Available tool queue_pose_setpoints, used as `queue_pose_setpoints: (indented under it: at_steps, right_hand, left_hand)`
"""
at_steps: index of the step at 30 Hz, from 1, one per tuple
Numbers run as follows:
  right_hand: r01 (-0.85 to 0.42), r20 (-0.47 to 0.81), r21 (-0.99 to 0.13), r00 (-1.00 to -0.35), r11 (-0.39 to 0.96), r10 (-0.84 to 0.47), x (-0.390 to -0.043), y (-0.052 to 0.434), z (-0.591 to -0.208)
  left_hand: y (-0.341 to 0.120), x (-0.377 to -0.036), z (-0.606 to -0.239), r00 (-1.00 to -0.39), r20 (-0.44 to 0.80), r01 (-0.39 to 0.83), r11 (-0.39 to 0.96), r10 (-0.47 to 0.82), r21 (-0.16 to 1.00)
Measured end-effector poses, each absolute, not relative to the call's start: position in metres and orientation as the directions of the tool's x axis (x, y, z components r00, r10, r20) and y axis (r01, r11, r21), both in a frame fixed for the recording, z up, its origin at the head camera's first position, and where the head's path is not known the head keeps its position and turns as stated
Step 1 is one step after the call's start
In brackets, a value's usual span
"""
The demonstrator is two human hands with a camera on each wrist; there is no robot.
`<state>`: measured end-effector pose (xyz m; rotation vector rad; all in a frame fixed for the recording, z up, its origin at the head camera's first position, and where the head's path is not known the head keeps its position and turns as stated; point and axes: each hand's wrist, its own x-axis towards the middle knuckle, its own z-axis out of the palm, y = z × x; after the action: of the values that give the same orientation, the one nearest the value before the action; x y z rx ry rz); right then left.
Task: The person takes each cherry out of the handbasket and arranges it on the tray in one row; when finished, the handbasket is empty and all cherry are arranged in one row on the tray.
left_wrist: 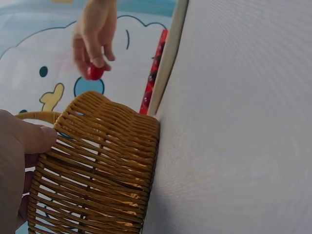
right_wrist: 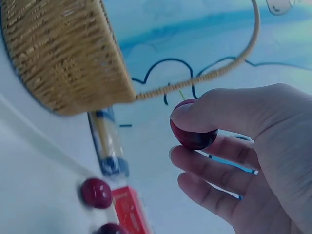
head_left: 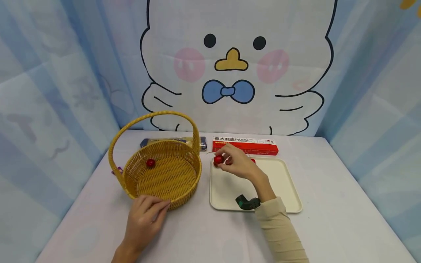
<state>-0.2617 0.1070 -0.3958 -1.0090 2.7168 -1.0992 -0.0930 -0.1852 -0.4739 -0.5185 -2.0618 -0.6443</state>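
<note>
My right hand pinches a dark red cherry between thumb and index finger, over the back left part of a cream tray. The cherry's thin stem shows in the right wrist view. Below it, more cherries lie along the tray's back edge, partly covered by the hand in the head view. With thumb and fingers, my left hand holds the near rim of a yellow-brown wicker basket. One cherry sits inside the basket, towards its back left.
Behind the tray lies a red and white pasta box. A clear and blue packet lies behind the basket, partly hidden by it. The basket's tall handle arches above it. A small purple item peeks out at the basket's left.
</note>
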Motion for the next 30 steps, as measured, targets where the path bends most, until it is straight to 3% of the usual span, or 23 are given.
queue_pose_setpoints:
  at_steps: [11,20,30]
  right_hand:
    - [-0.463,0.206,-0.649,-0.871,0.604,-0.446,-0.286,0.149,-0.418]
    - [-0.305,0.133,-0.708,-0.943,0.637,-0.304,-0.298,0.177,-0.43]
    - [-0.155,0.083,-0.693,-0.987,0.704,-0.136,-0.305,0.21,-0.445]
  left_hand:
    - [-0.184,-0.092,-0.475,-0.521,0.846,0.579,0.774,0.111,0.255]
    - [-0.185,-0.092,-0.475,-0.512,0.852,0.582,0.773,0.107,0.253]
    - [-0.186,-0.093,-0.474,-0.532,0.839,0.58,0.771,0.115,0.262]
